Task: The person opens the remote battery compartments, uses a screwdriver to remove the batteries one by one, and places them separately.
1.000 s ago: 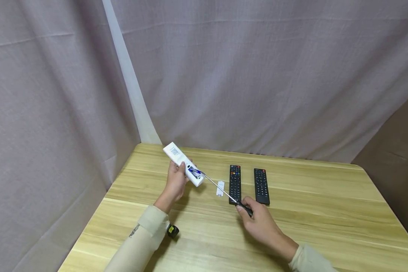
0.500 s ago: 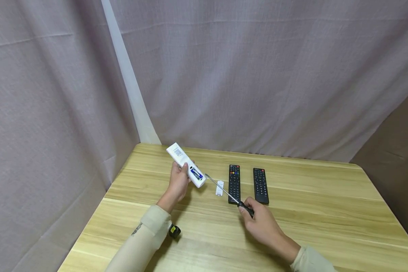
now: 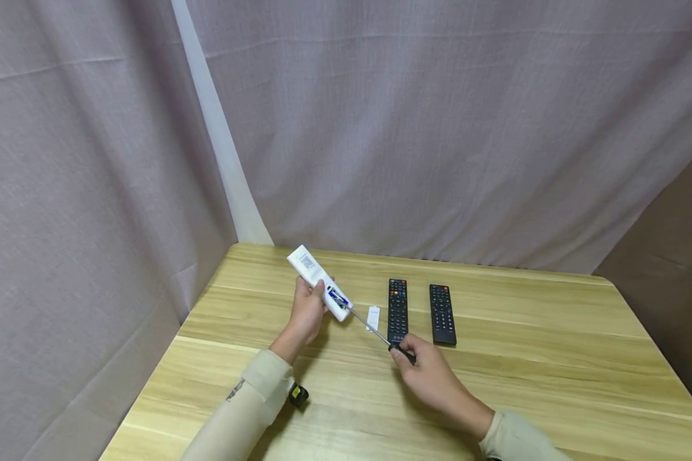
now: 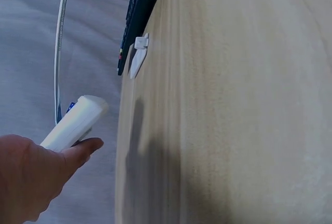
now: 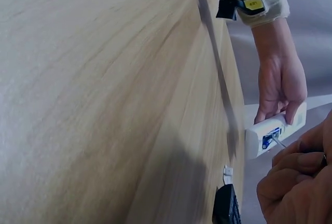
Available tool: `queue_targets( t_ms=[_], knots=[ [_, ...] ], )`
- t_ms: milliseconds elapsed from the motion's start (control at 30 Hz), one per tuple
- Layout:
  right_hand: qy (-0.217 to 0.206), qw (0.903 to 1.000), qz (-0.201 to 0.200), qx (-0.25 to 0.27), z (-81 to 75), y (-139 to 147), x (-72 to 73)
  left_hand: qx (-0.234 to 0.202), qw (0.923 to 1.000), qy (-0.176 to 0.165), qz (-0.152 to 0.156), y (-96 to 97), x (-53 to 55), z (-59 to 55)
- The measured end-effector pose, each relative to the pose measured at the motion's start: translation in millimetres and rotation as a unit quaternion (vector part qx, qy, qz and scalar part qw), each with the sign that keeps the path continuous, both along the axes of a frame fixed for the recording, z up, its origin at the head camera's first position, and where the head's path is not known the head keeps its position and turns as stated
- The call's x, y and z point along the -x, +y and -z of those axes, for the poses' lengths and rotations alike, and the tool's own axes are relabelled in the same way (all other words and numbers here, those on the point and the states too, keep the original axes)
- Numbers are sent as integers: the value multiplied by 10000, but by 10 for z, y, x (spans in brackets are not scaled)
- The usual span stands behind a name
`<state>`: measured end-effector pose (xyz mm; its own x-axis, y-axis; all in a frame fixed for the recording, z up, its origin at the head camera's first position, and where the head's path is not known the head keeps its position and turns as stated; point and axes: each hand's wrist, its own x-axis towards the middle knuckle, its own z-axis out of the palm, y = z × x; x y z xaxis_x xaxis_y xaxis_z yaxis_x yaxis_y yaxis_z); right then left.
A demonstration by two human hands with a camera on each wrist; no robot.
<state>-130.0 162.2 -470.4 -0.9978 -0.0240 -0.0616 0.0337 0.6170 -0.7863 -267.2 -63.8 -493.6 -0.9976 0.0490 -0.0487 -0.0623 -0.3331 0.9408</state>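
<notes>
My left hand (image 3: 307, 314) grips a white remote control (image 3: 307, 264) above the table, its back turned up and thumb lying across it. Its battery compartment is uncovered, and blue-and-silver batteries (image 3: 337, 297) sit inside. In my right hand (image 3: 432, 378) is a screwdriver (image 3: 370, 326), held by its black handle. The long metal shaft reaches left to the compartment's lower end, tip right at the batteries. In the right wrist view, the tip meets the compartment (image 5: 271, 138) as well. A small white battery cover (image 3: 373, 317) lies on the table, right of the remote.
Two black remote controls lie face up on the wooden table (image 3: 553, 358): one with coloured buttons (image 3: 398, 307) beside the cover, the other (image 3: 443, 314) further right. Grey curtains (image 3: 415, 128) hang behind the table. A black strap-mounted device (image 3: 298, 395) sits at the left wrist.
The screwdriver tip left the battery compartment half a second ago and is back at its lower end now. The white remote has shifted slightly right and toward me.
</notes>
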Motion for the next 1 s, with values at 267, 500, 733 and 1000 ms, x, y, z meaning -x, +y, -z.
queue_targets(
  t_ms=[267, 500, 733, 1000],
  knots=[
    [-658, 9937, 146, 893, -2, -50, 36, 7, 9999, -134, 8, 10, 0, 62],
    [-1443, 9697, 306, 1945, -27, -64, 40, -1, 9998, -210, 50, 37, -5, 89],
    [-1454, 9675, 350, 2038, 9, -112, 46, 27, 9996, -278, 101, 50, -4, 92],
    [-1440, 9671, 457, 2047, 49, -185, -7, 223, 9992, -290, 180, 27, -21, 119]
  ],
)
